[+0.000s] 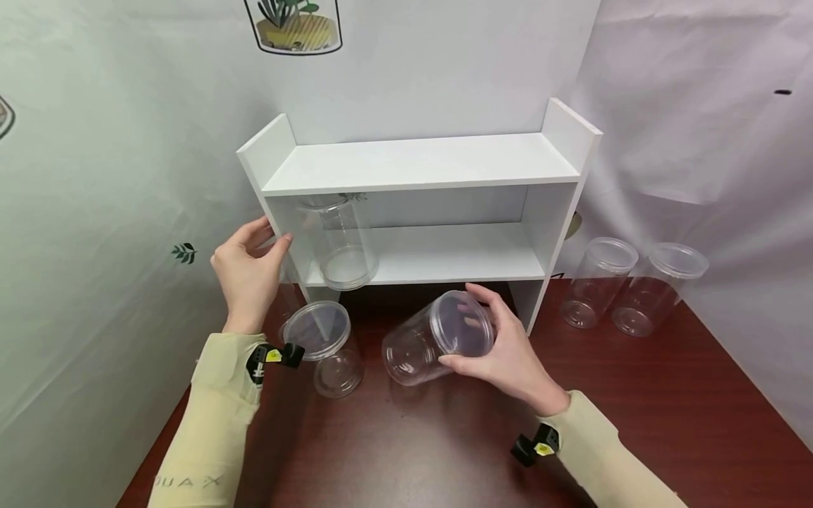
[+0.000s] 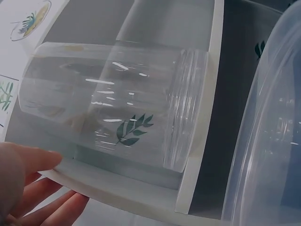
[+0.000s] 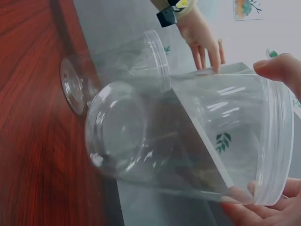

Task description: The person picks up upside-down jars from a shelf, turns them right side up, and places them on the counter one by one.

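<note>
My left hand (image 1: 249, 271) grips the front edge of the white shelf's left side panel (image 2: 136, 190), thumb inside and fingers outside. Beside it, a clear plastic jar (image 1: 346, 247) stands upright at the left end of the middle shelf. In my right hand (image 1: 508, 353) is another clear jar (image 3: 188, 141), held around its lidded end. This jar is tilted in front of the lower shelf opening, its lid (image 1: 464, 323) toward my palm and its base pointing left. A third lidded jar (image 1: 336, 367) stands on the table below my left hand.
Two more lidded clear jars (image 1: 600, 282) (image 1: 657, 289) stand on the dark red wooden table (image 1: 635, 416), right of the shelf unit (image 1: 419, 162). White cloth with plant prints (image 1: 432, 63) hangs behind and at both sides.
</note>
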The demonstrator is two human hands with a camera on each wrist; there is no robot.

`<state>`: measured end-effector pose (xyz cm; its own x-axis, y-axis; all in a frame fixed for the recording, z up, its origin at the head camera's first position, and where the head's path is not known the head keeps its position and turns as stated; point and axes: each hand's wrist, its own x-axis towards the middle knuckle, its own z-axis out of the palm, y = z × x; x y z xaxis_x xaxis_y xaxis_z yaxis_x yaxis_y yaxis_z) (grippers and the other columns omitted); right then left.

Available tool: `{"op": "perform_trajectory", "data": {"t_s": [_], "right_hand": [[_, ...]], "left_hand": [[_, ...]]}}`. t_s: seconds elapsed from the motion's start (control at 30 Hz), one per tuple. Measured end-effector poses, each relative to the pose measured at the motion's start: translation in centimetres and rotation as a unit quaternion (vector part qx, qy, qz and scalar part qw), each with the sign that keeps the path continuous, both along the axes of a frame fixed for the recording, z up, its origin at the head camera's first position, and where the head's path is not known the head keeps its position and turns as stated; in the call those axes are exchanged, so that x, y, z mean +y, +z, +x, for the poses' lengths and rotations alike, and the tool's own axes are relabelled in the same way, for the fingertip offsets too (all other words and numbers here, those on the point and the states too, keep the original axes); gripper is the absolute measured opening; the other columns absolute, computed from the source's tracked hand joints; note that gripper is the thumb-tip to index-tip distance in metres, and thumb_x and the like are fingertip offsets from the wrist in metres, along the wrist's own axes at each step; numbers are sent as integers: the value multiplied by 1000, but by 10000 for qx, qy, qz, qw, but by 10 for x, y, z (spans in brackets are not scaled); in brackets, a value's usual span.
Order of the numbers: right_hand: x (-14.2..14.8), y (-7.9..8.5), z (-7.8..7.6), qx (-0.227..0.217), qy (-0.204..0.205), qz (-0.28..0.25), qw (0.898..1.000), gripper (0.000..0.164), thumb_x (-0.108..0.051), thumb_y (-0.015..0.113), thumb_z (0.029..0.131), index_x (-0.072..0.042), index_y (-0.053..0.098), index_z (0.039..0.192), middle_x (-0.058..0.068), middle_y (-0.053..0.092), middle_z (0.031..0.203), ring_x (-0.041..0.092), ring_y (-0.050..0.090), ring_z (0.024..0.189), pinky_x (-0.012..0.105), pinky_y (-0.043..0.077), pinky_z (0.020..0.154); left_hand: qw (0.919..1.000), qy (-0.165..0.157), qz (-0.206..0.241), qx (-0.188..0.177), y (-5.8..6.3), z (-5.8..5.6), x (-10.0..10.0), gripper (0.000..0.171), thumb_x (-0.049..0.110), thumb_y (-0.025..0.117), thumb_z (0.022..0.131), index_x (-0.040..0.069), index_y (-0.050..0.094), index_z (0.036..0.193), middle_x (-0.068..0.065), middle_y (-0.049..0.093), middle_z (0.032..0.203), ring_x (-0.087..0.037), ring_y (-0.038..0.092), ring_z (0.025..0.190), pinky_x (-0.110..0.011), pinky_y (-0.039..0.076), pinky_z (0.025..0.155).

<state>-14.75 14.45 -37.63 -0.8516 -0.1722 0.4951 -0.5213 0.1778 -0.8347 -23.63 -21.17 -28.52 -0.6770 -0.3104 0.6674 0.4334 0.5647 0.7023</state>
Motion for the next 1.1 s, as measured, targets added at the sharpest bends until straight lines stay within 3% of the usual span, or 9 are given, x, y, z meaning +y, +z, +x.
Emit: {"op": "perform_trajectory", "data": {"t_s": [0.2, 0.33, 0.47, 0.77, 1.1], "right_hand": [[-16, -2, -8, -158, 78, 140, 9997, 100, -20, 100, 62, -15, 45, 146, 6, 58, 137, 21, 56, 127, 36, 44, 108], [-31, -4, -13, -244, 93, 391, 9989, 99, -30, 100, 62, -20, 46, 145, -1, 62, 133, 18, 61, 119, 44, 48, 102], [-44, -9, -18, -230, 43, 637, 9977, 101, -38, 100, 60, -23, 47, 145, -7, 63, 129, 13, 62, 111, 43, 51, 96], [-67, -22, -28, -406, 86, 897, 9951, 103, -42, 100, 59, -21, 47, 145, -10, 61, 131, 8, 58, 113, 38, 49, 99], [-74, -20, -32, -180, 94, 1200, 9926, 113, -51, 97, 60, -22, 40, 153, -11, 52, 141, 9, 53, 120, 39, 46, 102]], "left_hand": [[9998, 86, -159, 51, -1, -2, -1, 33, 14, 79, 90, 8, 75, 122, -8, 75, 110, -24, 75, 92, -23, 58, 79], [9997, 75, -226, 57, 1, -3, -2, 32, 12, 79, 90, 5, 75, 121, -10, 75, 108, -25, 75, 90, -22, 58, 77], [9995, 36, -296, 59, 1, -4, -3, 32, 11, 79, 89, 1, 74, 120, -12, 75, 107, -25, 75, 89, -20, 58, 76], [9995, 43, -322, 66, 1, -4, -6, 31, 11, 78, 89, 2, 75, 118, -12, 76, 105, -10, 74, 82, -18, 57, 74], [9997, 24, -255, 54, 1, -5, -5, 31, 10, 78, 88, 1, 75, 118, -12, 76, 106, -21, 75, 87, -19, 58, 75]]}}
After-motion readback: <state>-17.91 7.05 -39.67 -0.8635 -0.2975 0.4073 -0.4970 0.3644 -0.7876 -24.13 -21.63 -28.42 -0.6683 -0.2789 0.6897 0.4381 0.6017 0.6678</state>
